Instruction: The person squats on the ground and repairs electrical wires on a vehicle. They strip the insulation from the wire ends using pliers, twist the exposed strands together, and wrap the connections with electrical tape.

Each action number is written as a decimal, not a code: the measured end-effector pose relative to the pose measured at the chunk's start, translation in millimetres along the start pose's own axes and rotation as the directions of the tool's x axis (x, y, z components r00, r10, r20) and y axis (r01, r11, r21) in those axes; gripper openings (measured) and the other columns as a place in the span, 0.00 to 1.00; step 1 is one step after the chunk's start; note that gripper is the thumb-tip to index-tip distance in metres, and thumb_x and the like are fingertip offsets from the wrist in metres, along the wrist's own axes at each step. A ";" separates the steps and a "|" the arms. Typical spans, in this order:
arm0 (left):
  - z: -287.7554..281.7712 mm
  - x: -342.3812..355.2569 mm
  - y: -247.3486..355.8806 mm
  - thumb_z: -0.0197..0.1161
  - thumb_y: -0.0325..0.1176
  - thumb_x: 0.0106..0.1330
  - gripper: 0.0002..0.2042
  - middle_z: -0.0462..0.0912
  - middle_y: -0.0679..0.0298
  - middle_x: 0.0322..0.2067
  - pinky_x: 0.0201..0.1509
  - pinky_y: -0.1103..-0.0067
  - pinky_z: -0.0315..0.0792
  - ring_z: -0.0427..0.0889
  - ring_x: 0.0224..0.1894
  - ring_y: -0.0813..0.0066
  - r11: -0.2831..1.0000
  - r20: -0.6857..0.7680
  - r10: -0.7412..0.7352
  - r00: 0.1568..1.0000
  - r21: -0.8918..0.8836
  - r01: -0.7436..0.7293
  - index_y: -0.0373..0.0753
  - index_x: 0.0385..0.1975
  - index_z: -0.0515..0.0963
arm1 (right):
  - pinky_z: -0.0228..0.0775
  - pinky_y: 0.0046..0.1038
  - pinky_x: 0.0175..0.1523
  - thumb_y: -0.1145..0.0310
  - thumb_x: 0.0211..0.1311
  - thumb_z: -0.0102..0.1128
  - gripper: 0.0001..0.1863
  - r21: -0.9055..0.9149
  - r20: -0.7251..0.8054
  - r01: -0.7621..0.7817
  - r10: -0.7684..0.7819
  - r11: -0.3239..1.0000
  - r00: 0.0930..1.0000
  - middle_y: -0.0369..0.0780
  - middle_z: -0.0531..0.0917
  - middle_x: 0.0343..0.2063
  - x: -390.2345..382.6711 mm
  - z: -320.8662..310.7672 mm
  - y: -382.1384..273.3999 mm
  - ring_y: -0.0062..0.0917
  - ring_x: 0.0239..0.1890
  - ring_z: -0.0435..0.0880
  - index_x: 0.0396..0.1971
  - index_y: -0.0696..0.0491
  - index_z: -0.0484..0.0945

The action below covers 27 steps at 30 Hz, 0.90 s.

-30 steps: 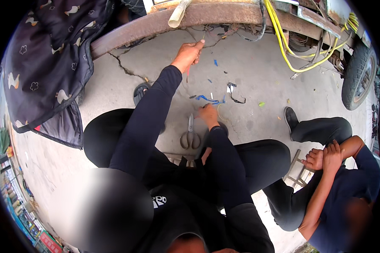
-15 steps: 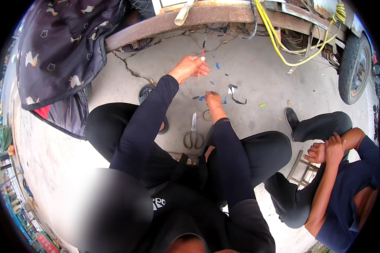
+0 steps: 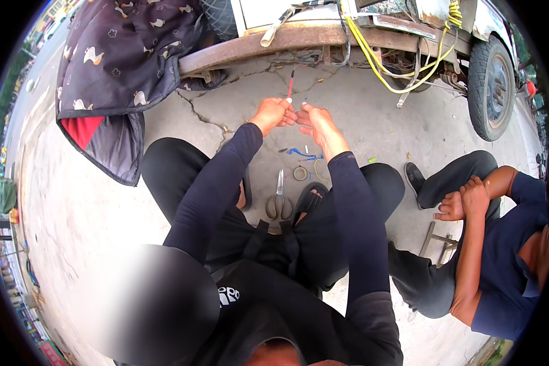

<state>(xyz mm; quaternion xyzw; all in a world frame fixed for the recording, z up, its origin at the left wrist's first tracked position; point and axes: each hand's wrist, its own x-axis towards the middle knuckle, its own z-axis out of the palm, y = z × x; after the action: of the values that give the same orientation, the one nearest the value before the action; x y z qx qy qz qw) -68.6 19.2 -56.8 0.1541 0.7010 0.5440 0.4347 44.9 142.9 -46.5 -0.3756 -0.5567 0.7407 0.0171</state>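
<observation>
My left hand (image 3: 274, 114) is closed in a pinch on a thin red wire (image 3: 291, 87), which stretches up from its dark upper part under the vehicle. Close beside it, my right hand (image 3: 322, 127) has its thumb and forefinger brought together near the left fingertips. Whatever those fingers hold is too small to make out. On the concrete below the hands are blue wire scraps (image 3: 299, 152) and a roll of tape (image 3: 300, 173). Large scissors (image 3: 279, 196) lie between my feet, blades pointing away from me.
A rusty vehicle frame (image 3: 323, 38) crosses the far side, with yellow cable (image 3: 372, 64) looped from it and a wheel (image 3: 491, 88) at right. A patterned quilted cover (image 3: 116, 67) hangs at left. Another person (image 3: 500, 244) sits at right, arms crossed, near a small stool (image 3: 436, 241).
My right hand has risen from the scraps on the ground to beside my left hand. The left hand still grips the red wire. The whole view has shifted slightly.
</observation>
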 end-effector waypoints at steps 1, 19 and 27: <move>3.6 -0.9 1.2 0.50 0.46 0.76 0.19 0.88 0.62 0.33 0.35 0.80 0.75 0.86 0.32 0.75 1.000 -0.010 0.000 1.000 0.005 0.000 0.36 0.41 0.80 | 0.70 0.40 0.61 0.58 0.72 0.49 0.27 -0.047 0.020 -0.010 0.011 0.999 1.000 0.52 0.77 0.57 0.4 1.7 -6.7 0.38 0.59 0.77 0.62 0.63 0.67; 3.1 -53.5 49.6 0.60 0.40 0.66 0.14 0.87 0.57 0.26 0.42 0.67 0.78 0.86 0.32 0.61 0.477 0.514 -0.050 0.856 0.766 -0.432 0.35 0.30 0.85 | 0.73 0.26 0.37 0.67 0.71 0.54 0.11 -0.129 0.043 0.101 -0.096 0.986 0.994 0.37 0.83 0.31 19.6 -13.7 -27.5 0.21 0.32 0.80 0.42 0.59 0.79; -22.4 6.9 83.8 0.57 0.30 0.68 0.15 0.79 0.54 0.50 0.51 0.60 0.75 0.80 0.50 0.50 0.163 0.410 0.604 0.683 0.775 -0.610 0.38 0.54 0.74 | 0.71 0.22 0.35 0.69 0.69 0.54 0.14 -0.203 0.069 0.210 -0.199 0.956 0.977 0.36 0.83 0.29 7.2 -9.8 -44.2 0.18 0.29 0.78 0.48 0.62 0.78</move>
<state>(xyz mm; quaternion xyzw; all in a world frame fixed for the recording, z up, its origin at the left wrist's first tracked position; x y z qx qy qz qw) -111.5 40.1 15.9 0.6198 0.7494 0.2299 0.0387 28.0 170.8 -14.2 -0.2979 -0.6677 0.6810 0.0406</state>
